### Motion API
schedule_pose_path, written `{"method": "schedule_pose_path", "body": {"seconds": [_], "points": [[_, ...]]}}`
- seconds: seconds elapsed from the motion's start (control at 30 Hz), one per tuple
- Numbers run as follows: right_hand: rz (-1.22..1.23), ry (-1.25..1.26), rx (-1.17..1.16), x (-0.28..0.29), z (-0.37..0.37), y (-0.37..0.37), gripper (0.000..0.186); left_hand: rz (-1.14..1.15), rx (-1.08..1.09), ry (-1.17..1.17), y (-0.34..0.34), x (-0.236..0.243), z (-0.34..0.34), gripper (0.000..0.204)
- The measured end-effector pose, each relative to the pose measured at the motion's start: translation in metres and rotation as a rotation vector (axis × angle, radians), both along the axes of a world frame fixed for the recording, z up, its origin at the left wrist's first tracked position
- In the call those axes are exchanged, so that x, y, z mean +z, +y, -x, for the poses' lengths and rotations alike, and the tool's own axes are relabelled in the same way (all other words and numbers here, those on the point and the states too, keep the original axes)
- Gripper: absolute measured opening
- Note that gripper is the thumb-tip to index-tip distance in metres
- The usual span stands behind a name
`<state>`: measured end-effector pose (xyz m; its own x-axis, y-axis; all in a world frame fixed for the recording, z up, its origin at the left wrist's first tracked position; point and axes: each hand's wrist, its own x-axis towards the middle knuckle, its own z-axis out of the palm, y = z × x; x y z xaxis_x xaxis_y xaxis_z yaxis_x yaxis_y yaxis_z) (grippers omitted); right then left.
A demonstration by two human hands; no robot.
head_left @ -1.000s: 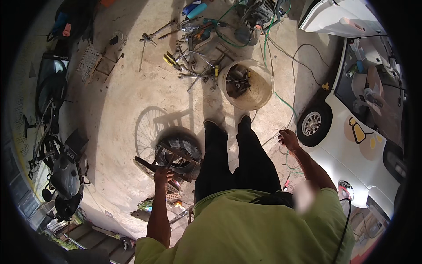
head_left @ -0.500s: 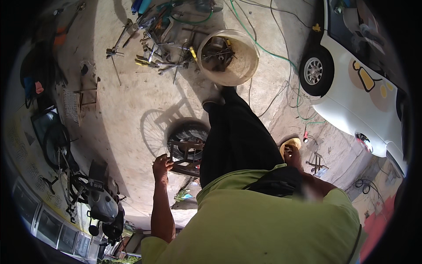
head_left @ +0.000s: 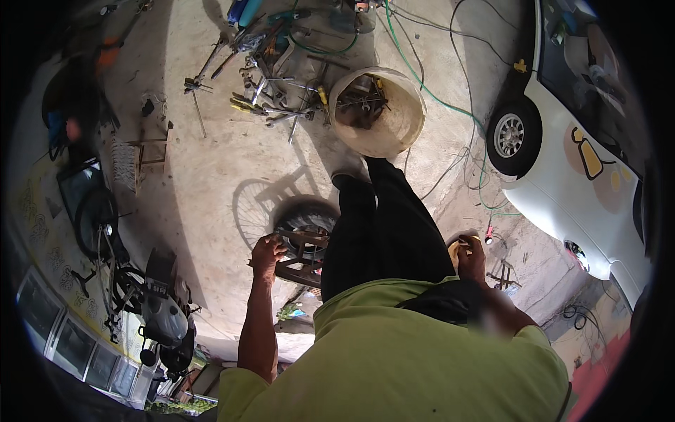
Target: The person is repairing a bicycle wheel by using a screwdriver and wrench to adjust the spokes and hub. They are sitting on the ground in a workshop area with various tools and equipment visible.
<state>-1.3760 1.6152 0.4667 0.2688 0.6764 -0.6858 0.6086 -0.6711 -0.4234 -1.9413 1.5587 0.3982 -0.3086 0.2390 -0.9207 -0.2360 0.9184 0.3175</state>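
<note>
My left hand (head_left: 268, 254) is closed on the edge of a dark brown, slatted stool-like frame (head_left: 304, 271), beside my left leg. One bar end pokes out past my fingers. Behind the frame, a black tyre (head_left: 309, 211) lies on the ground. On the other side of my legs, my right hand (head_left: 472, 254) has its fingers curled at a tan, rounded, hat-like thing (head_left: 454, 247), mostly hidden behind the hand. In front of my feet stands a pale bucket (head_left: 404, 116) with metal tools (head_left: 362, 109) inside.
Pliers (head_left: 242, 104), wrenches (head_left: 281, 112) and other tools lie scattered left of the bucket. A green hose (head_left: 450, 105) and dark cables run across the concrete. A white car (head_left: 555, 169) stands at right, a motorcycle (head_left: 165, 320) at left.
The whole view has shifted, with the bucket and tools lower in the picture. My left hand lies further over the frame's edge. The tan thing is now more hidden behind my right hand.
</note>
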Motion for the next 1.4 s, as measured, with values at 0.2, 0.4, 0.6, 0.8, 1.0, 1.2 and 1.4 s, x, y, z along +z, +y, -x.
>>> {"method": "schedule_pose_path", "body": {"seconds": [0.2,0.4,0.6,0.8,1.0,1.2,1.4], "points": [[-0.012,0.145,0.064,-0.05,-0.003,0.074,0.027,0.01,0.012,0.041,0.013,0.0,-0.007,0.046],[0.16,0.337,0.06,-0.118,0.035,0.154,0.035,-0.109,0.028,0.003,0.09,-0.011,-0.046,0.037],[0.229,0.39,0.053,-0.215,0.091,0.175,0.041,-0.16,-0.002,-0.189,0.145,-0.106,-0.07,0.03],[0.283,0.388,-0.039,-0.308,0.163,0.198,0.039,-0.17,-0.006,-0.411,0.166,-0.222,-0.089,0.029],[0.338,0.369,-0.081,-0.428,0.192,0.199,0.036,-0.04,0.009,-0.491,0.193,-0.27,-0.08,0.03],[0.26,0.241,-0.144,-0.525,0.213,0.213,0.039,-0.039,0.044,-0.549,0.202,-0.27,-0.072,0.032],[0.315,0.132,0.007,-0.554,0.23,0.234,0.039,0.02,0.058,-0.587,0.209,-0.273,-0.067,0.036]]}}
